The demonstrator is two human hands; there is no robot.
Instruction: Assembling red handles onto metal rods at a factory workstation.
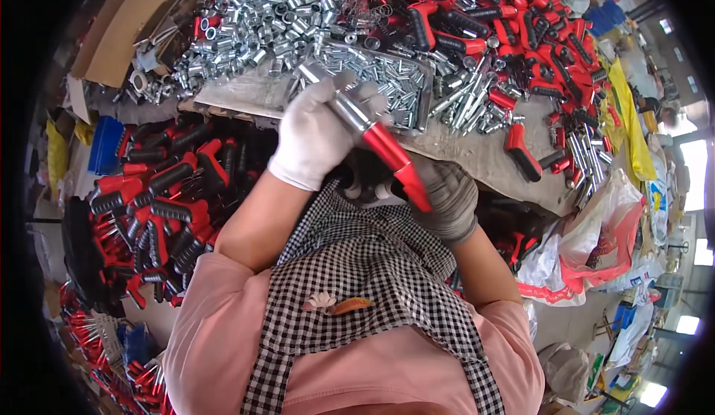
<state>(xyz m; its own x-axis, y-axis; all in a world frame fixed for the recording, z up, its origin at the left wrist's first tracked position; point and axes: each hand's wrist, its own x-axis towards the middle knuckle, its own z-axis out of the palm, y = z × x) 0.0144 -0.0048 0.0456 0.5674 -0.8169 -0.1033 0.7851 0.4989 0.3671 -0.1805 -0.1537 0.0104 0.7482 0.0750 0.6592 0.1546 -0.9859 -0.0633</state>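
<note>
Between my two gloved hands is a red-handled tool with a shiny chrome sleeve (388, 150), tilted from upper left to lower right. My left hand (314, 133), in a white glove, is closed around its silver end. My right hand (450, 200), in a dark grey glove, grips the red end, and its fingers are partly hidden behind it. Just beyond the left hand lies a metal tray of small steel pins (395, 87). A heap of chrome sleeves (261, 24) spreads over the far left of the bench.
Red-and-black pistol-shaped handles (551, 50) pile up at the far right, beside loose steel rods (477, 106). More handles (167, 199) fill a container below left. A cardboard flap (134, 24) rises at the far left. White-and-red plastic sacks (596, 244) hang at the right edge.
</note>
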